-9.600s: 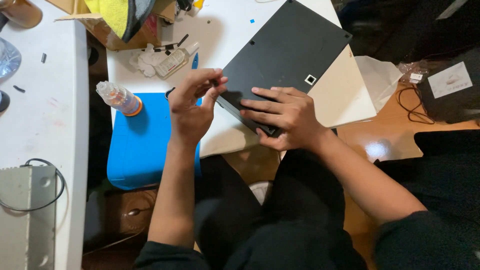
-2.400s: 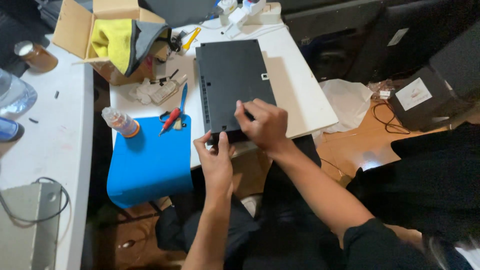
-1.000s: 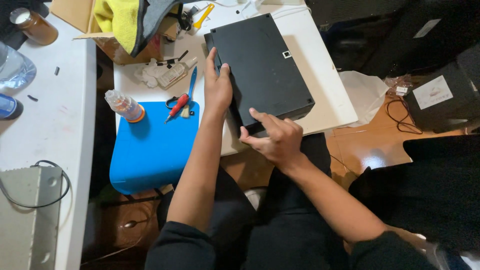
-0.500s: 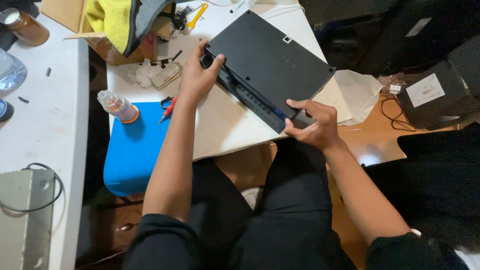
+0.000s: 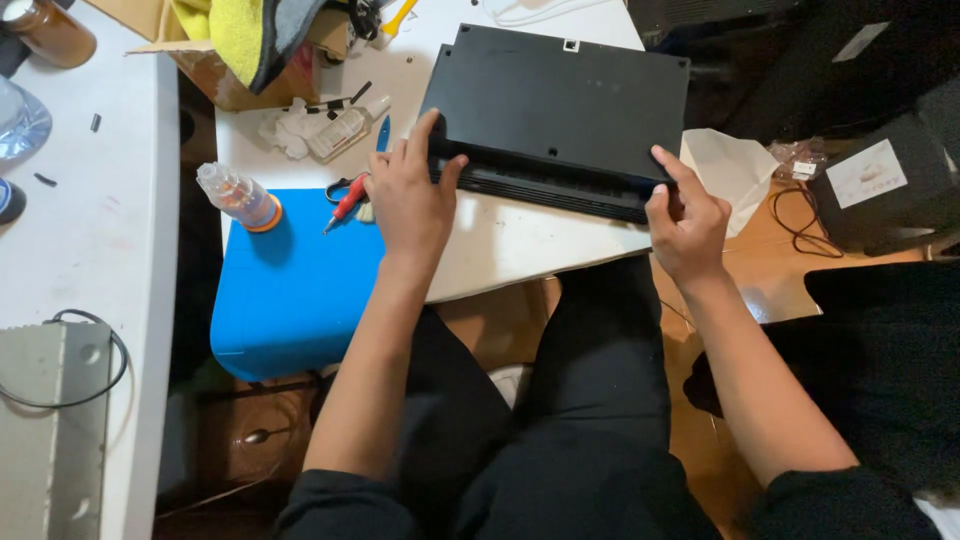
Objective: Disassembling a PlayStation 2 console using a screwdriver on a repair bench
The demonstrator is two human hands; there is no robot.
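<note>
The flat black console case [image 5: 560,110] now lies square across the white table [image 5: 500,250], no longer angled as half a second ago, so both ends are within reach. It is matte, slab-like, with a ribbed near edge. The left hand [image 5: 405,195] clamps its 9 o'clock end; the right hand [image 5: 685,225] pinches the 3 o'clock corner. A blue mat [image 5: 290,290] sits at 8 o'clock.

One head-worn camera looks steeply down, fairly near, on the white bench [image 5: 520,250]; the lap fills six o'clock.
</note>
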